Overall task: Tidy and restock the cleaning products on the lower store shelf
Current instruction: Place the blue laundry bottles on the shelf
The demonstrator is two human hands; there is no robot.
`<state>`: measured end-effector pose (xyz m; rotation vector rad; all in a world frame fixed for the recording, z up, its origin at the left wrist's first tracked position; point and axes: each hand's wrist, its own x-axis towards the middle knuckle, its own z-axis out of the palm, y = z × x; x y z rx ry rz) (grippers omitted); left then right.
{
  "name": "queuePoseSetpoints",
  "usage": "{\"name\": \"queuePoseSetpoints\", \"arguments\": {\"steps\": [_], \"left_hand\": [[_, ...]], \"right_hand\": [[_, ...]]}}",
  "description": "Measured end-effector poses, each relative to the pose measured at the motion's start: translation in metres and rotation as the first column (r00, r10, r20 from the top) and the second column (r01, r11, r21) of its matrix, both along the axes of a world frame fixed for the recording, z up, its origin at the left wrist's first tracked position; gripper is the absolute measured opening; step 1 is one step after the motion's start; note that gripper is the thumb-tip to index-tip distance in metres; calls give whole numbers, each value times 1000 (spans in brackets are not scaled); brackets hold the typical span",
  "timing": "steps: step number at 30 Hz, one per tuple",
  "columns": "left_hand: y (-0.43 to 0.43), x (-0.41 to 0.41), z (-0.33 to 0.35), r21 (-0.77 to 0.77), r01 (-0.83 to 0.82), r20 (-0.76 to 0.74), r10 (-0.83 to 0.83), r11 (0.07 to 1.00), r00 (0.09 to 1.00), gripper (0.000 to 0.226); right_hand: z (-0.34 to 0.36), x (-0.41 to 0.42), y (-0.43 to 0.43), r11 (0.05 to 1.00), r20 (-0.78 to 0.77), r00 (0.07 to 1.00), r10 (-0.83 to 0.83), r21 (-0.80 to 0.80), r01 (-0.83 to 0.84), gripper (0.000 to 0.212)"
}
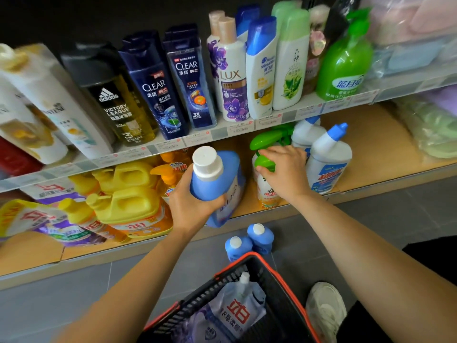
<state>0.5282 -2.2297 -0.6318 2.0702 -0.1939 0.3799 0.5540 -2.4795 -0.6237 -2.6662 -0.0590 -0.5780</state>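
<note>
- Left hand (190,204): fingers and thumb are curled round the blue bottle (227,177) just below its white cap. The bottle is tilted, with its base over the front edge of the lower shelf (366,154), at frame centre.
- Right hand (284,169), at 3 o'clock of the blue bottle: fingers are curled over the green head of the spray bottle (265,191), which stands on the shelf.
- Step, as judged: open a slot between the yellow jugs (128,201) at 9 o'clock and the spray bottle, then seat the blue bottle there.
- To do it well: slide the spray bottle toward the white bottles (329,159) at 3 o'clock without knocking them. Set the blue bottle upright, label forward, base fully on the board.
- Risk: held by its head, the spray bottle may tip.
- Surface: tan board, with a bare stretch at 3 o'clock past the white bottles.
- Room: grey floor (61,305). Two spare bottles (237,246) stand at 6 o'clock of the held one. Below them is a basket (252,254) holding a pouch (237,310). The upper shelf (217,133) at 12 o'clock is packed with shampoo.
</note>
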Motion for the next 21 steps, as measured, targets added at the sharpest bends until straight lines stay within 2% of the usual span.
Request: {"name": "queuePoseSetpoints", "arguments": {"steps": [6, 8, 9, 10, 12, 13, 15, 18, 21], "left_hand": [[31, -23, 43, -58, 149, -66, -152, 987, 986, 65], [41, -33, 56, -66, 226, -82, -231, 972, 970, 66], [47, -38, 63, -71, 255, -92, -261, 964, 961, 68], [53, -44, 68, -81, 278, -106, -286, 957, 952, 69], [64, -56, 78, -115, 318, -133, -331, 941, 934, 71], [71, -61, 82, -141, 335, -148, -355, 932, 923, 71], [82, -71, 88, -201, 354, -175, -389, 914, 905, 70], [96, -85, 94, -303, 335, -197, -403, 892, 894, 67], [110, -97, 94, -386, 311, -220, -414, 868, 883, 64]], "right_hand": [[17, -10, 7, 1000, -124, 992, 12, 25, -9, 53], [26, -22, 17, 997, -69, 996, 52, 63, -48, 51], [29, -29, 23, 984, -26, 995, 95, 152, -90, 46], [33, -36, 31, 940, -27, 988, 154, 311, -138, 38], [42, -52, 46, 717, -163, 923, 349, 681, -151, 20], [46, -59, 52, 615, -249, 851, 463, 781, -107, 16], [51, -73, 60, 543, -375, 689, 620, 839, -32, 30], [53, -83, 66, 403, -377, 526, 762, 912, 70, 59], [63, -91, 77, 274, -303, 447, 842, 953, 130, 48]]}}
